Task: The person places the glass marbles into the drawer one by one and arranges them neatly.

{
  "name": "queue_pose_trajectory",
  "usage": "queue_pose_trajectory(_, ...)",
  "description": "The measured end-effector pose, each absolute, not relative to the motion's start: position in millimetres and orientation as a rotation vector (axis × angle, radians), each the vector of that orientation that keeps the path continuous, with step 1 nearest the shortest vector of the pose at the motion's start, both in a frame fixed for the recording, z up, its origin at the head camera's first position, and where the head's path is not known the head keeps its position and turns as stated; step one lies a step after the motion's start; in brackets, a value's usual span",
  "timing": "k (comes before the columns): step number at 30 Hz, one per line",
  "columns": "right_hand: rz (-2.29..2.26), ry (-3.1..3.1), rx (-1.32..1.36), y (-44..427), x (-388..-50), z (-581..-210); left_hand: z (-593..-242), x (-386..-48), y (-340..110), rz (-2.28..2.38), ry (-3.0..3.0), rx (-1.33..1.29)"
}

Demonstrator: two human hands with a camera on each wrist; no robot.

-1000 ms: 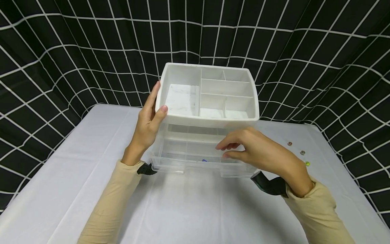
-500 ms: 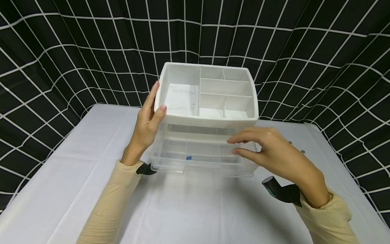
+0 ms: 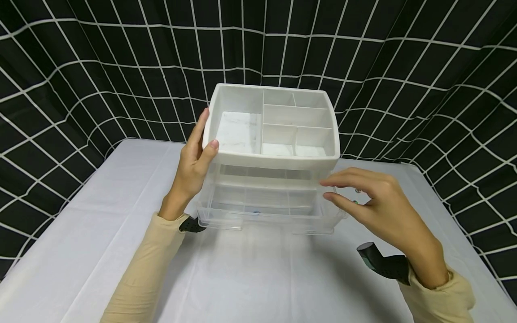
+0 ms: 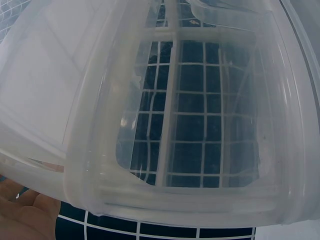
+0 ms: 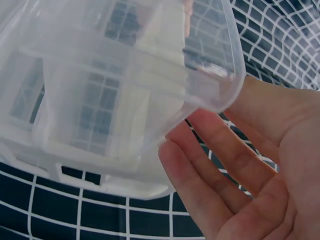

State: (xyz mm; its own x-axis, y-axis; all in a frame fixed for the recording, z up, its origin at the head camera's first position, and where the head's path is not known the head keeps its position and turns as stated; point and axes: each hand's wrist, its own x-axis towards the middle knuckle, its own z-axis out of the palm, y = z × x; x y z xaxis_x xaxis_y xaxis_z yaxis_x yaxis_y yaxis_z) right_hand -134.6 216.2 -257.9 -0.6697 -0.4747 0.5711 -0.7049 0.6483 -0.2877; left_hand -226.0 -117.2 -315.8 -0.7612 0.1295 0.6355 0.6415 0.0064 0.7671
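A white organizer box [image 3: 270, 160] with an open, divided top tray stands in the middle of the table in the head view. Below its front, a clear plastic drawer [image 3: 226, 220] is pulled out, with a small blue piece [image 3: 256, 212] inside. My left hand [image 3: 191, 166] holds the organizer's left side, thumb on the rim and fingers along the outer wall. At the drawer's right end is my right hand [image 3: 375, 197], thumb and fingers apart, nothing visible between them. In the right wrist view its fingertips [image 5: 172, 150] are close beside the box; contact is unclear.
Behind the right hand's finger gap, small pieces [image 3: 357, 191] show on the white-covered table [image 3: 258, 278]. A black cloth with a white grid [image 3: 258, 49] rises behind and at both sides. Dark wrist devices [image 3: 383, 262] sit on both wrists.
My right hand has moved right, from over the drawer to its right end. The blue piece shifted left in the drawer, then slightly right. My left hand keeps its hold.
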Motion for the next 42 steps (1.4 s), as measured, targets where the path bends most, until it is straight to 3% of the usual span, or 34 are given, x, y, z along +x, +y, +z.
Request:
queue_pose_trajectory(18, 0.712, -2.407, 0.660, 236, -127, -281, -316, -227, -118, -1.794, -1.897, -0.800)
queue_pose_trajectory(42, 0.884, -2.470, 0.527, 260, -151, -311, -316, -227, -118, -1.796, -1.897, -0.806)
